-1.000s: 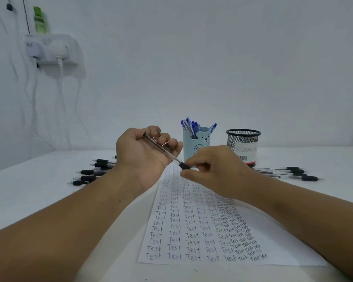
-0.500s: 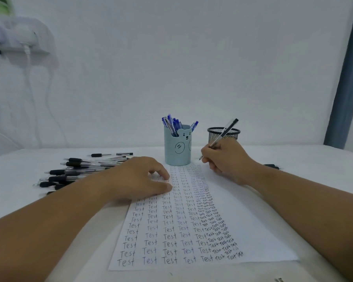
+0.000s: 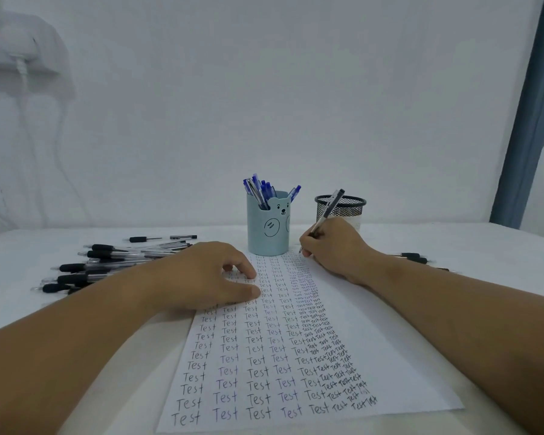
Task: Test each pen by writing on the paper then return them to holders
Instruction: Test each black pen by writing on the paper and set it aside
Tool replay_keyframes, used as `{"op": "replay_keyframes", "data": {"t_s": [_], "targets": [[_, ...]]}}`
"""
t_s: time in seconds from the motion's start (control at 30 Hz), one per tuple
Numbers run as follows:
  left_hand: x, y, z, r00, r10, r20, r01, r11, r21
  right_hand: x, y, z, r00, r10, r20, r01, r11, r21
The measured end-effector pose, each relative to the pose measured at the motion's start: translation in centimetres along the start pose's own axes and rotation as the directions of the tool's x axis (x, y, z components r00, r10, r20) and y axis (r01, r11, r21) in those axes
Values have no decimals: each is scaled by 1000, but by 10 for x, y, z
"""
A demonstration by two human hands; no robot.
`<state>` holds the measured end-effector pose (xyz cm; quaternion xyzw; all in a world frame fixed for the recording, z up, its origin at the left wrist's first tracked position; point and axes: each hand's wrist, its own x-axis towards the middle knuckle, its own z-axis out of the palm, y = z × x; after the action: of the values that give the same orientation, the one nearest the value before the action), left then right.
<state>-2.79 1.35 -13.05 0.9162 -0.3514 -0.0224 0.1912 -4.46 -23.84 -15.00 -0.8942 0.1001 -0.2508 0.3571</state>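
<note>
White table [image 3: 453, 243], pale wall [image 3: 296, 89], wall socket shelf [image 3: 10, 54] upper left with white cable [image 3: 24, 83] hanging, blue-grey curtain [image 3: 528, 120] at right

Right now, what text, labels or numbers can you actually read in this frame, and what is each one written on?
"Test": handwritten again and again in columns down the paper, larger on the left, small and crowded on the right.
Top rows of the paper, near the right hand: too small to read.
White label on the mesh holder: mostly hidden, unreadable.
Bear pen cup: only a drawn face, no words.
Pens on the table: no legible print.
</note>
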Motion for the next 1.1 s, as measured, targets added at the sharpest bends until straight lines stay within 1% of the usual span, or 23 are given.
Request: {"op": "replay_keyframes", "data": {"t_s": [0.2,0.7,1.1], "targets": [[0,-1,0,1000,-3,4,3,1000,-2,3,4,2,999,36,21,-38,998,53],[-2,0,-1,1000,-4,22,4,1000,4,3,2,2,999,17,30,-18,1000,9],[-1,-1,0,1000,-4,21,4,1000,11,2,1,1,1000,-28,-6,28,998,-59]]}}
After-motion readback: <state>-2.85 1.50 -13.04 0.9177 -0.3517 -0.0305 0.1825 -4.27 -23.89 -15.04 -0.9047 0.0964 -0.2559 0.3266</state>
